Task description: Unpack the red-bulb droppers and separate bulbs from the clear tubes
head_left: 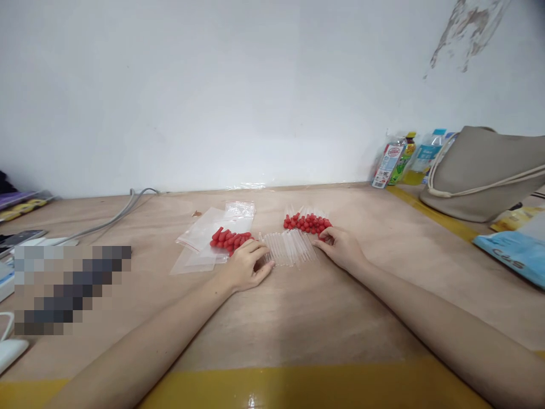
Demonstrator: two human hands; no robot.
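Note:
A row of clear thin tubes [287, 249] lies side by side on the wooden table between my hands. At its left end rests my left hand [249, 264], fingers curved and the thumb apart, nothing visibly held. Just behind those fingers is a heap of loose red rubber bulbs [230, 240], partly covered by the hand. My right hand [340, 247] is at the row's right end, thumb and forefinger slightly apart beside a red bulb. Beyond the row, a pile of droppers [306, 221] shows red bulbs towards me and clear tubes pointing to the wall.
Clear plastic bags [193, 258] lie under and around the loose bulbs. Drink bottles [426, 156], a grey bag [481, 170] and a blue packet [506, 255] stand or lie at the right. A grey cable [110, 218] runs along the left, near a blurred patch.

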